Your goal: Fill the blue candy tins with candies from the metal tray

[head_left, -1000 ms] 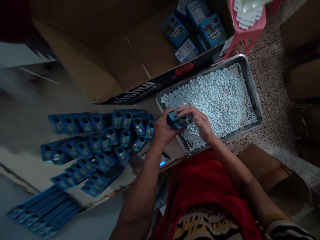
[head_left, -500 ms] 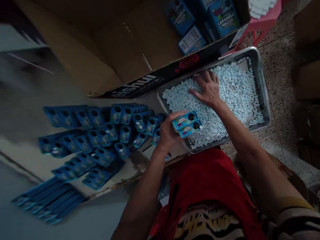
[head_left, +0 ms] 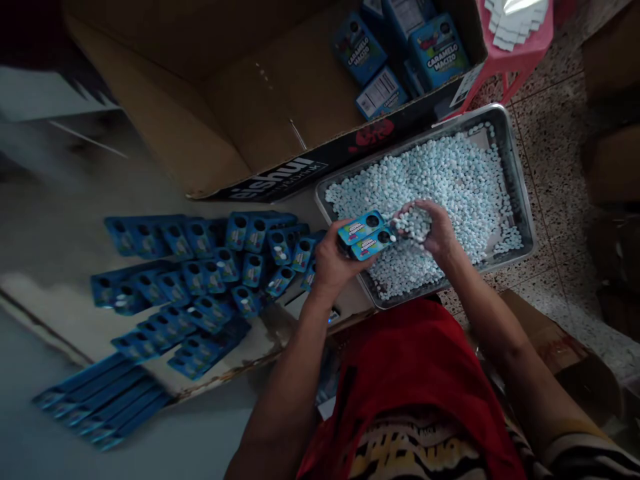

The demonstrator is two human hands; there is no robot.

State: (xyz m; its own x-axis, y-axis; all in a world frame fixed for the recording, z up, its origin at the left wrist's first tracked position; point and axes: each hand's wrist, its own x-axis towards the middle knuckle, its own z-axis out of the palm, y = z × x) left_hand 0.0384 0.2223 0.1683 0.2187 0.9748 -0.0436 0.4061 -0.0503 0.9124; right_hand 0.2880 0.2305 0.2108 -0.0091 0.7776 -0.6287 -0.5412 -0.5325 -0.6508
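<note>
My left hand [head_left: 331,265] is closed around two small blue candy boxes [head_left: 361,229] held side by side, printed "Caramelo Macizo". Each has a dark round hole at its right end, and a white candy sits by the nearer hole. Just right of the holes, my right hand [head_left: 442,232] is cupped around a heap of candies [head_left: 414,224]. Both hands are over a metal tray [head_left: 523,180] spread with small pale blue and white candies [head_left: 445,163].
Many blue boxes with round holes [head_left: 253,269] stand in rows on the table at left. Flat blue boxes [head_left: 107,403] lie at the table's front left. Behind is a large open cardboard carton [head_left: 220,127] with larger blue boxes [head_left: 440,53]. A pink stool [head_left: 537,37] stands at upper right.
My right hand was spread on the candies at the tray's far side; it has scooped up a handful and come nearer, beside the boxes. My left hand has shifted slightly left, still gripping them.
</note>
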